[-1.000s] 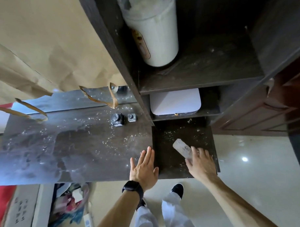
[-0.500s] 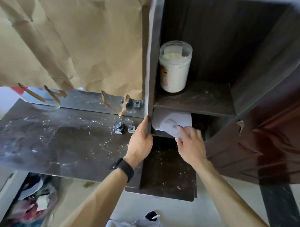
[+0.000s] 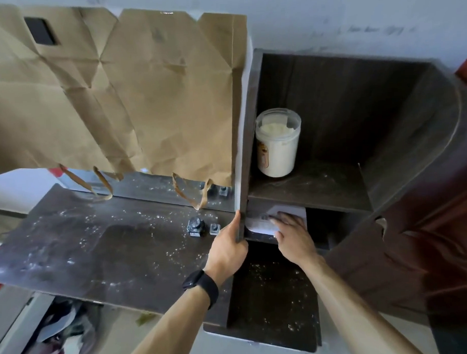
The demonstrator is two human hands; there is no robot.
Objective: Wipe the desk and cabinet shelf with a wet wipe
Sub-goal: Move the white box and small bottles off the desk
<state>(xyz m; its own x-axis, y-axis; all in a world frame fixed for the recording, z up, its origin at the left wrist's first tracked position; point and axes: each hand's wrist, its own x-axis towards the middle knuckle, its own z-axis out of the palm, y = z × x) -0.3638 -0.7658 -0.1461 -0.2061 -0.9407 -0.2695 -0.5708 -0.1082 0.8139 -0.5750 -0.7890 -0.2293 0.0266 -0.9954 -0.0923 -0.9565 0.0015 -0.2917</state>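
The dark desk (image 3: 118,249) is speckled with white powder. To its right stands a dark cabinet whose upper shelf (image 3: 320,192) is dusty. My left hand (image 3: 227,251) grips the front edge of the cabinet's side panel (image 3: 242,150). My right hand (image 3: 292,235) reaches into the low compartment under the shelf. Its fingers press a pale wet wipe (image 3: 265,218) onto a white flat object (image 3: 258,229) lying there. Most of the wipe is hidden under the fingers.
A white jar of powder (image 3: 277,143) stands on the upper shelf at the left. Two small dark knobs (image 3: 195,225) sit on the desk by the panel. Brown paper bags (image 3: 118,88) hang behind the desk. A powdered lower ledge (image 3: 273,294) lies below my hands, with a dark red door (image 3: 428,249) at the right.
My left hand rose from the desk's front edge and took hold of the cabinet panel. My right hand carried the wipe up from the lower ledge into the compartment under the shelf.
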